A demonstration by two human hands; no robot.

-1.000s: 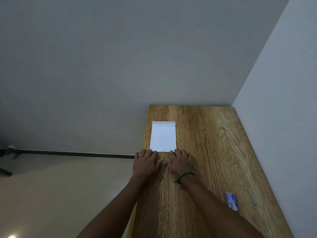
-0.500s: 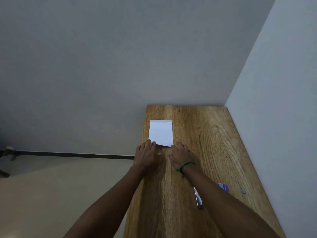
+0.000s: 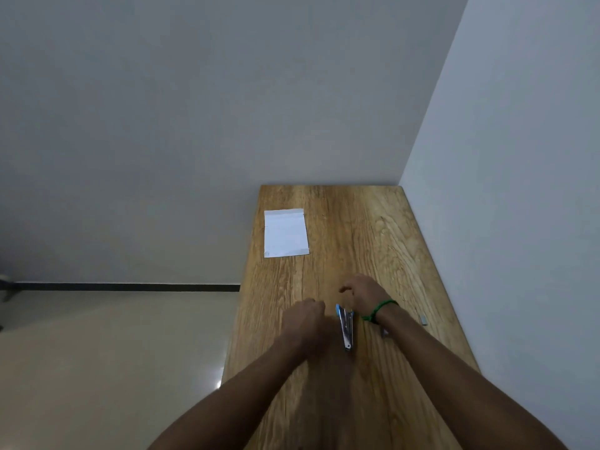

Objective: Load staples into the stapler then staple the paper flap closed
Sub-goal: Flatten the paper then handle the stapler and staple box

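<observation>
A white folded paper (image 3: 285,233) lies flat on the far left part of the wooden table (image 3: 367,241), its flap edge along the far side. A small blue and silver stapler (image 3: 346,326) lies on the table between my two hands. My left hand (image 3: 303,316) hovers just left of the stapler with fingers curled and nothing in them. My right hand (image 3: 363,292), with a green band at the wrist, sits just beyond and right of the stapler, fingers loosely apart and empty. A small grey strip of staples (image 3: 423,320) lies to the right.
White walls close off the table's far end and right side. The table's left edge drops to a pale floor (image 3: 113,352). A bit of a blue-white box (image 3: 384,332) peeks out from under my right forearm.
Both hands have let go of the paper and pulled back toward me, now flanking the stapler. The paper stays flat at the far left. The view has tilted so the stapler shows fully.
</observation>
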